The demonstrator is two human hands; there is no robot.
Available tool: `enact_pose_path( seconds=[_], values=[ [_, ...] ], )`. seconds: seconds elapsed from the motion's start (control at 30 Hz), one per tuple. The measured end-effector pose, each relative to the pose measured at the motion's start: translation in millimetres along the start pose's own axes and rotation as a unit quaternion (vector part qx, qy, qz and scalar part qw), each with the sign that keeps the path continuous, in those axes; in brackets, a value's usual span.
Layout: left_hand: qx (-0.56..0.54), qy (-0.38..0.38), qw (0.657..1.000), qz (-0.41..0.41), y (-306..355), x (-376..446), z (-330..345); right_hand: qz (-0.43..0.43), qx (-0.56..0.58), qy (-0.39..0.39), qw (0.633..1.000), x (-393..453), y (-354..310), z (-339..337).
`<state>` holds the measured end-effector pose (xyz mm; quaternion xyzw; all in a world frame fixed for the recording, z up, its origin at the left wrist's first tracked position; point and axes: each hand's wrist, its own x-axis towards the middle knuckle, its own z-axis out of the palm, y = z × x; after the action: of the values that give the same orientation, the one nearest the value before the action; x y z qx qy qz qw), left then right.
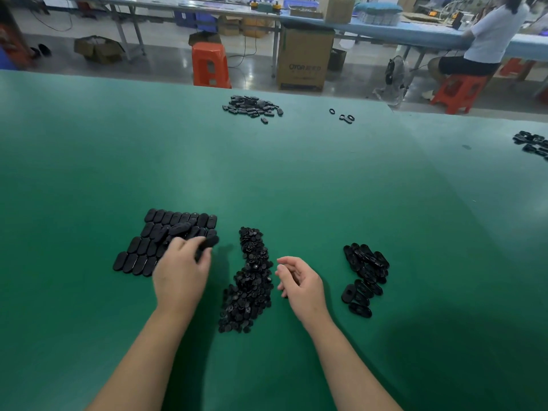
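Three stocks of black parts, fanned within reach on the green table mat [296, 173]: flat rows of oval caps [178, 218] at ten o'clock, probably laid so for counting; heap of small round inserts [252, 280] at twelve, between the hands; pile of open oval shells [366, 271] at two. Pinches one loose cap [209, 242] in curled fingertips of left hand [181, 271], just over the rows' right edge, likely for placing; hovers right hand [299, 283] beside the inserts, fingers loosely curled, apparently empty. On far cardboard carton [305, 57] at twelve, "OTOR" readable; rest blurred.
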<state>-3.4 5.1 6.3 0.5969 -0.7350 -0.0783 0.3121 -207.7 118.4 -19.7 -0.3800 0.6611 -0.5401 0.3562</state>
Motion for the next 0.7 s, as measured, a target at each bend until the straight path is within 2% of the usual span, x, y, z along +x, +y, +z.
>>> enact_pose_path(
  seconds=[0.1, 0.3, 0.47, 0.6, 0.7],
  values=[
    [0.025, 0.026, 0.997, -0.065, -25, 13, -6, -0.003, -0.01, 0.001, 1.0, -1, -2, 0],
    [0.047, -0.034, 0.992, -0.109, -39, 27, -5, -0.001, -0.022, -0.003, 1.0, -2, -4, 0],
    [-0.014, -0.015, 0.999, -0.041, -30, 18, -6, 0.002, -0.028, -0.001, 1.0, -1, -4, 1],
    [-0.065, -0.137, 0.988, 0.032, -12, 3, 3, 0.002, -0.037, 0.001, 0.999, -2, -5, 1],
    [-0.076, -0.185, 0.979, 0.031, 1, -9, 14, 0.002, -0.041, 0.003, 0.999, -2, -6, 1]
  ],
)
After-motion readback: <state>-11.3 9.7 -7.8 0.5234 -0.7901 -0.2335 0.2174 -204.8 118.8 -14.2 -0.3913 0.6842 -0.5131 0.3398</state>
